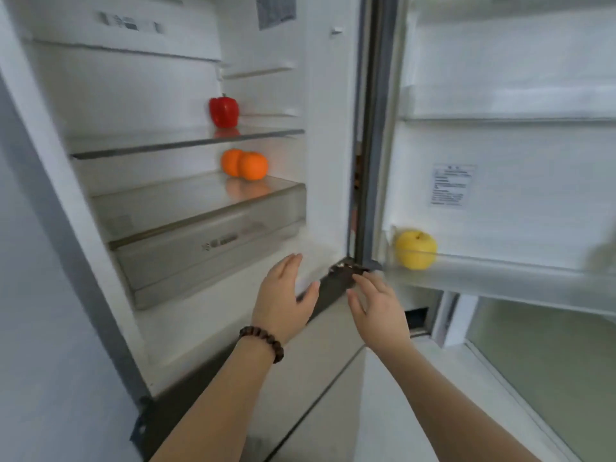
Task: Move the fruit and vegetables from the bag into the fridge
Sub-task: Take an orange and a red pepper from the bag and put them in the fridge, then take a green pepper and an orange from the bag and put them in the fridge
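An open fridge (320,161) seen from above and slightly to the left, its door (533,161) swung wide to the right. A red bell pepper (224,111) stands upright on a glass shelf (150,143). One shelf lower, two oranges (245,164) sit touching each other, above a clear drawer (206,248). A yellow apple (416,249) rests in the door's lower rack (500,278), at its left end. Two bare forearms reach forward. The left hand (285,296), with a dark bead bracelet (263,341) at the wrist, and the right hand (378,308) are both empty, fingers spread, near the fridge's lower front edge.
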A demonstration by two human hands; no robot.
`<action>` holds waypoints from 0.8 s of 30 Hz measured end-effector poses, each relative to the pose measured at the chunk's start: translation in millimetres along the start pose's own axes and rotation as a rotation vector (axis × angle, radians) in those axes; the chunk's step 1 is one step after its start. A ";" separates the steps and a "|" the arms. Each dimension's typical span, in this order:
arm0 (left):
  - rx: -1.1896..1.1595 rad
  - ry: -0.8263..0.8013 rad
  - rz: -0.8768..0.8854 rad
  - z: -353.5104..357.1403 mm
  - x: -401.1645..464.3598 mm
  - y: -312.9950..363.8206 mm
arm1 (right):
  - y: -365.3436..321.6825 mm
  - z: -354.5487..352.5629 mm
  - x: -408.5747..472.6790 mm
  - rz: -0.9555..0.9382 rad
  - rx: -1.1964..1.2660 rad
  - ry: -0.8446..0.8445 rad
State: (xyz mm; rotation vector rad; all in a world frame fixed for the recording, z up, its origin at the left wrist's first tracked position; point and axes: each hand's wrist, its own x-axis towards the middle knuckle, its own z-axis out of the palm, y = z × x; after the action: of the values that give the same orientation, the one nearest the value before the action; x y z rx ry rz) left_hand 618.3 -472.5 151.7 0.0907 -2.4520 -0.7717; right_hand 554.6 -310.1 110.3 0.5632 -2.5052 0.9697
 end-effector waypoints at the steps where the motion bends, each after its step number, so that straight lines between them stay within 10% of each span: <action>1: -0.037 -0.029 0.018 13.4 -5.8 9.2 | 12.7 -10.3 -17.3 0.053 -0.016 0.019; 24: -0.379 -0.867 0.779 316.8 -327.4 418.2 | 248.4 -346.5 -482.7 1.183 -0.418 0.493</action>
State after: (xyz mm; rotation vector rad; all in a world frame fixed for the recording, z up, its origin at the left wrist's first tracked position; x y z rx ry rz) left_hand 766.0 109.5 3.8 -1.5193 -2.6411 -0.9921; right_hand 911.4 208.7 -25.1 -1.2536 -2.3150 0.6996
